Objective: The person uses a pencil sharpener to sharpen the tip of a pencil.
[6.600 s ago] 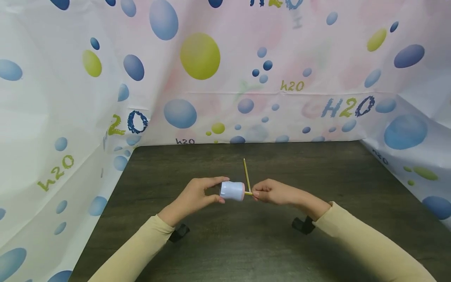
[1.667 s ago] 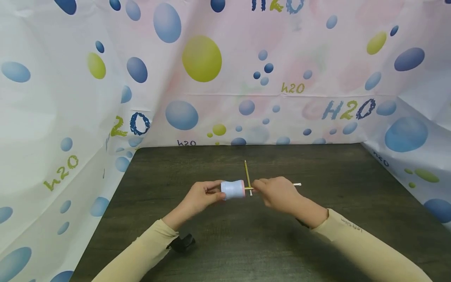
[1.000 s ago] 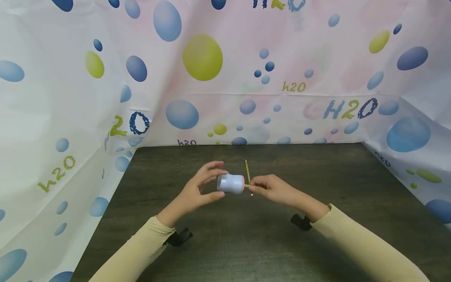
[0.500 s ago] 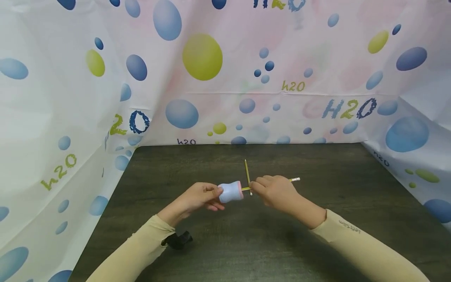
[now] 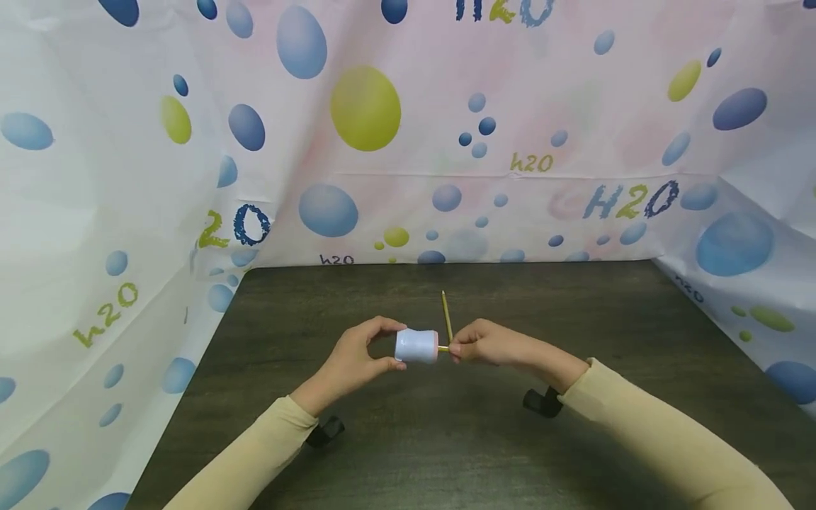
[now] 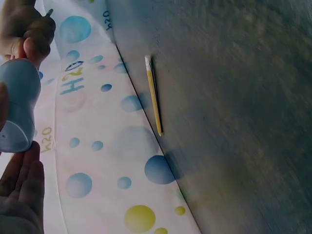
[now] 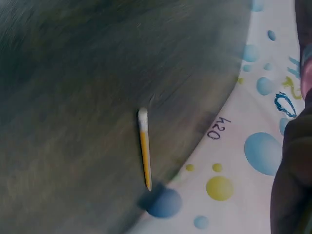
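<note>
A light blue, waisted pencil sharpener [image 5: 416, 346] with a pink end lies sideways in the air above the table. My left hand [image 5: 349, 365] holds its left end between thumb and fingers; the left wrist view shows the sharpener [image 6: 19, 102] close up. A yellow pencil [image 5: 443, 348] enters the pink end, and my right hand [image 5: 494, 346] pinches it just outside. Most of that pencil is hidden by the right hand and the sharpener. In the right wrist view only part of the right hand [image 7: 295, 170] shows, at the edge.
A second yellow pencil [image 5: 446, 315] lies on the dark wooden table [image 5: 408, 439] just beyond the hands, its white end nearer me. Patterned white sheeting [image 5: 408, 156] with blue and green dots stands along the table's back and sides.
The right hand turns back and forth on the pencil; since half a second ago it has rolled back. The left hand has shifted its grip, and the sharpener is more level. The loose pencil stays put.
</note>
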Demonstrator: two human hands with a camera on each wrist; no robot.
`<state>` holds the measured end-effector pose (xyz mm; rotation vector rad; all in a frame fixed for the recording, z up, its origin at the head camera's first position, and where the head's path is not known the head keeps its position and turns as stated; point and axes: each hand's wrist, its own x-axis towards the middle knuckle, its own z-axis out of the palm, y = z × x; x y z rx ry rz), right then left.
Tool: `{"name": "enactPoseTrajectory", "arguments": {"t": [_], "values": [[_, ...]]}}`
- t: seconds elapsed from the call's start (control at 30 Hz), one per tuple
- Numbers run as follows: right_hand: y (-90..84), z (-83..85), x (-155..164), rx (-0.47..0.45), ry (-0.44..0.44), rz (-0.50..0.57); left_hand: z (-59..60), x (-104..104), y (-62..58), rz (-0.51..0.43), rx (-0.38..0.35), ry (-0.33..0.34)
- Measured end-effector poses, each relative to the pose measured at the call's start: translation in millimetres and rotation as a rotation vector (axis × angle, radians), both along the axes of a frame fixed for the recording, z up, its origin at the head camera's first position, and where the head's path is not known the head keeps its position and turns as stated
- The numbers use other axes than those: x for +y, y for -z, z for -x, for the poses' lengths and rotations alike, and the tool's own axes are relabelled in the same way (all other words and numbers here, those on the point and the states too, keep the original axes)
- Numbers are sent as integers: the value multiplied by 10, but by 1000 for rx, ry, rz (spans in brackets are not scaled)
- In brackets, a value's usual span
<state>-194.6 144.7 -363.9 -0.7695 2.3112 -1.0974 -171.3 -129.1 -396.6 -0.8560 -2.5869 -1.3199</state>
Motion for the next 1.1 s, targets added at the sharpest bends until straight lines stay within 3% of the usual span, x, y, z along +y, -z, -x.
{"name": "enactPoseTrajectory", "arguments": {"t": [0.1, 0.2, 0.27, 0.37, 0.47, 0.57, 0.67, 0.77, 0.83, 0.93, 1.1], "values": [[16, 2, -23, 101, -1, -40, 26, -31, -10, -10, -36, 35], [41, -35, -38, 304, 42, -102, 72, -66, -41, -76, -191, 99], [63, -64, -37, 494, 57, -145, 101, -88, -57, -115, -331, 103], [127, -93, -21, 850, 55, -189, 140, -105, -57, -166, -543, 85], [221, -88, 5, 1194, 17, -192, 147, -101, -37, -164, -694, 97], [305, -58, 25, 1467, -35, -192, 130, -89, -17, -157, -759, 151], [332, -61, 40, 1595, -65, -206, 104, -64, 8, -185, -753, 184], [308, -113, 38, 1535, -50, -230, 81, -37, 38, -198, -670, 173], [268, -153, 28, 1388, -30, -256, 62, -20, 43, -192, -569, 151], [190, -175, 22, 1033, -18, -252, 20, 3, 28, -156, -411, 104], [89, -94, 87, 273, -64, -85, -42, 49, 29, 11, -33, 65]]}}
